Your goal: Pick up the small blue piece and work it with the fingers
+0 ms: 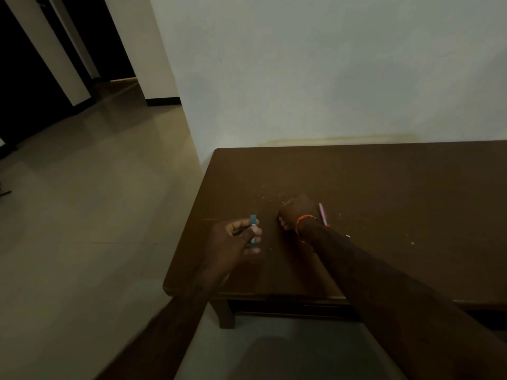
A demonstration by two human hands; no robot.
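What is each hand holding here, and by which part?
The left hand pinches a small teal strip at its middle. Whether the curled right hand holds the pink pen cannot be told.

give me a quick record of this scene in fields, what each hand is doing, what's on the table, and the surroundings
left hand: left hand pinches a small teal block above the table's near left part
right hand: right hand curled, knuckles up, on the table; whether it holds anything cannot be told
wrist: orange band on the right wrist
beside right hand: pink pen lying on the table
surface: dark brown table with pale crumbs scattered on it
surroundings: pale wall behind, tiled floor to the left
lighting: dim
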